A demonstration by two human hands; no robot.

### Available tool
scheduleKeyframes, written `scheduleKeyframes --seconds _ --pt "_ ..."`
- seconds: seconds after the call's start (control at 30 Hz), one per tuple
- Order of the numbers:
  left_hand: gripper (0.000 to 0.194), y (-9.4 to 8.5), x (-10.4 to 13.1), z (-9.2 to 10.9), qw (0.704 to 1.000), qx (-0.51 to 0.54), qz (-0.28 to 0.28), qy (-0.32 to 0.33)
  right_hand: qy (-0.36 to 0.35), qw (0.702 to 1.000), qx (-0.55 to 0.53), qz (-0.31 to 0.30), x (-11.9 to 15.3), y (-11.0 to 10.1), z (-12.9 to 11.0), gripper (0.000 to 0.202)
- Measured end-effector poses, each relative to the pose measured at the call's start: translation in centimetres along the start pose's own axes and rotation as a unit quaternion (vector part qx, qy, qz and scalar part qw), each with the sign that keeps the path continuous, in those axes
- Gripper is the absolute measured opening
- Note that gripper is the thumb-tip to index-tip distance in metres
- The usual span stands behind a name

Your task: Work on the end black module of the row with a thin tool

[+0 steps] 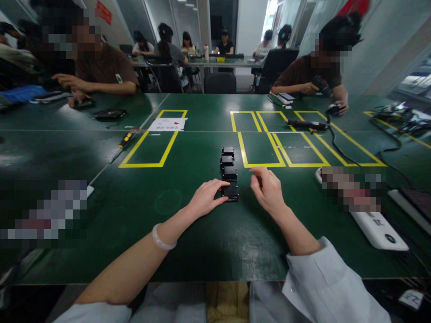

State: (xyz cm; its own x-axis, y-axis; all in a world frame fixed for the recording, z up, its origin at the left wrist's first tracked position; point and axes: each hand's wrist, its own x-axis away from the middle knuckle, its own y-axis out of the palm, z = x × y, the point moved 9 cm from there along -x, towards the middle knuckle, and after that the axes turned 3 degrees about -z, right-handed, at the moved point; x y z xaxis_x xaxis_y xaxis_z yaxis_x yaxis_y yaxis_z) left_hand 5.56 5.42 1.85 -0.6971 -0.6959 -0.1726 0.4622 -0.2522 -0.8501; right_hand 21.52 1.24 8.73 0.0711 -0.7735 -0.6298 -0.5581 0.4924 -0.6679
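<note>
The scene is dimly lit, with a brighter area formed by a window [270,13] at the back. Pale glare is reflected off the green table [251,260]. Outer edges are stretched and smeared; several patches are masked by coarse pixel blocks.

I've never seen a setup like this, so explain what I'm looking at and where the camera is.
There's no machine here, just a person's two bare hands. The single picture comes from a camera on that person's head, looking forward and down. The left hand holds the nearest block, one of four small black ones in a row, between thumb and fingers. The right hand is just to its right, fingertips drawn together; whether they pinch something thin is hard to tell. The green table also carries yellow outlines, a white sheet and a yellow-and-black-handled tool.
</note>
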Motion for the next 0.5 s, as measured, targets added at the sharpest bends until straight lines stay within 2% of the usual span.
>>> scheduleKeyframes --seconds 0.3,0.5 --pt "0.036 -0.06 0.05 0.0 1.0 0.001 0.001 0.001 -0.005 1.0 0.006 0.004 0.01 0.03 -0.03 0.013" --pt "0.036 -0.02 0.05 -0.01 1.0 -0.001 -0.003 -0.001 -0.003 1.0 -0.003 0.005 0.05 0.1 -0.03 0.02"
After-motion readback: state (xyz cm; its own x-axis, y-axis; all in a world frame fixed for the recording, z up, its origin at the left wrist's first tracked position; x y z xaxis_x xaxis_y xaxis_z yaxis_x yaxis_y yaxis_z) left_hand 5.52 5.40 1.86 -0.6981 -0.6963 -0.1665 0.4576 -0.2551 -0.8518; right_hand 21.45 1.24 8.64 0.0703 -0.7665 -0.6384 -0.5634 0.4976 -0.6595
